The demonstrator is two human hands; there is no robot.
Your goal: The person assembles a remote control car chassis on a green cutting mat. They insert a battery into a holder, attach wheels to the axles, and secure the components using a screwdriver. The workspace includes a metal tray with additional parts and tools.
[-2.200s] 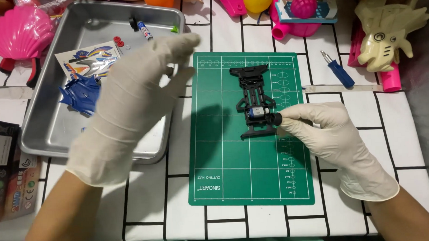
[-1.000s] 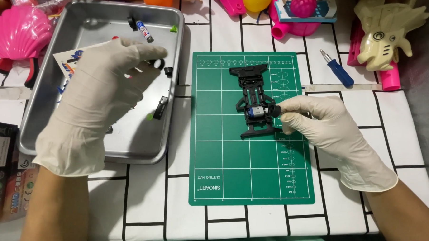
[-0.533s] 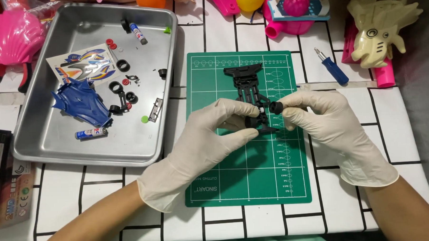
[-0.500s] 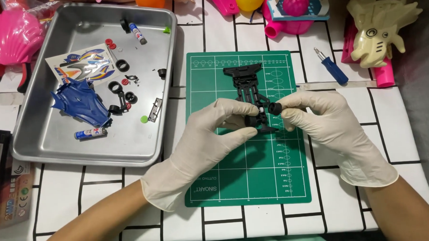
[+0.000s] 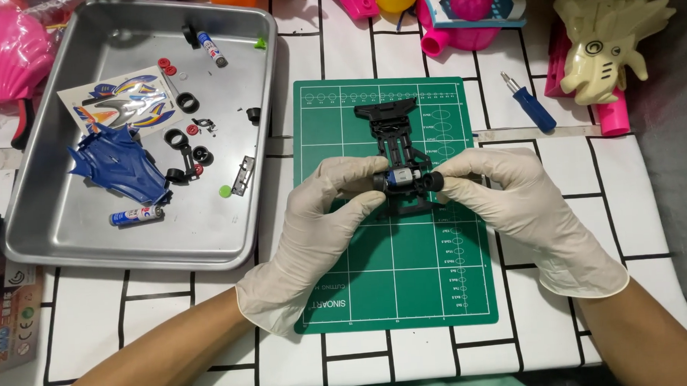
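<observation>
Black toy car chassis (image 5: 396,149) held at the green cutting mat's (image 5: 396,279) middle, pinched by left hand (image 5: 325,216) and right hand (image 5: 511,202), metal tray (image 5: 132,246) at the table's left edge.

Both gloved hands met at mid-frame, forearms angling in from the lower corners. The left hand (image 5: 325,216) curled inward, fingertips pinched together. The right hand (image 5: 523,206) mirrored it, thumb and forefinger closed, wrist bent slightly.
</observation>
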